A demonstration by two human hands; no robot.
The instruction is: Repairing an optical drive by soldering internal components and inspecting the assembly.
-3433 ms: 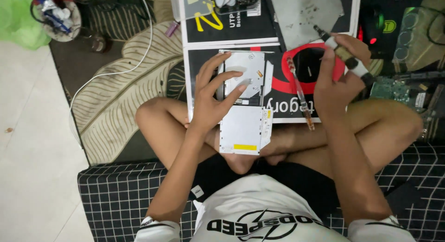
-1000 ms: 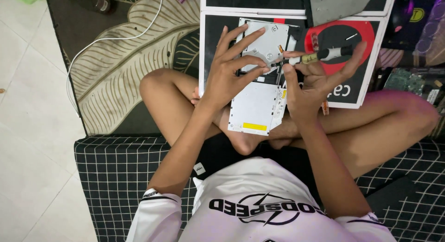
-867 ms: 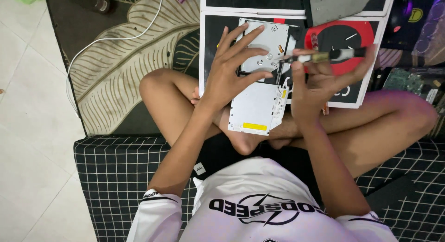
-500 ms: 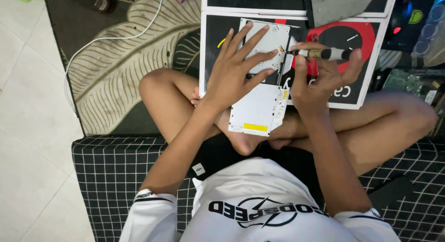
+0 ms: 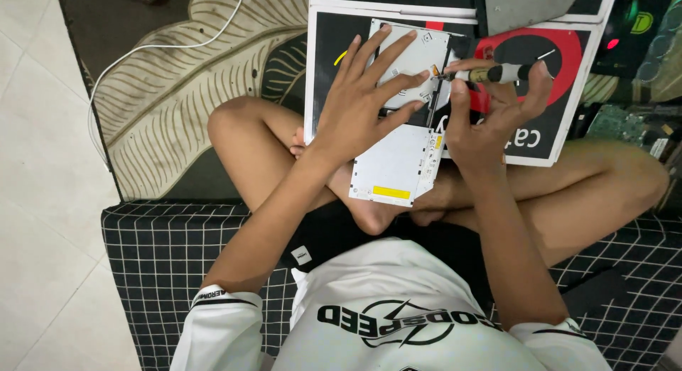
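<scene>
One silver drive case (image 5: pixel 401 140) under spread left hand (image 5: pixel 366 105) fingers, right hand (image 5: pixel 490 115) fingers pinching one screwdriver (image 5: pixel 490 74)

The person wears a white short-sleeved shirt (image 5: pixel 398 328) with a black printed emblem on the chest and black trim at the sleeve cuffs (image 5: pixel 213 294), plus dark shorts (image 5: pixel 334 229). Forearms and legs are bare.
</scene>
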